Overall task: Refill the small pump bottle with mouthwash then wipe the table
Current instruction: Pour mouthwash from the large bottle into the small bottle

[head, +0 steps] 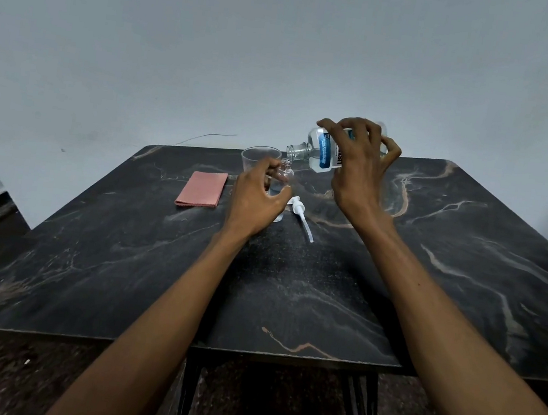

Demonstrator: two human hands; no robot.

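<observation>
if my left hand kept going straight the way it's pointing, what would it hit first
The small bottle: the left hand is already curled round it. Past that, probably the plastic cup just behind, though depth is hard to judge from this view.

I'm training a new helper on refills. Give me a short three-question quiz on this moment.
1. True or false: the pump head is screwed onto the small pump bottle.
2. Which hand tilts the mouthwash bottle? A) left B) right
3. Fill in: the pink cloth lies folded on the ___.

Key: 1 false, it lies on the table beside the bottle; 2 B, the right hand, while the left hand steadies the small bottle; 3 table.
</observation>
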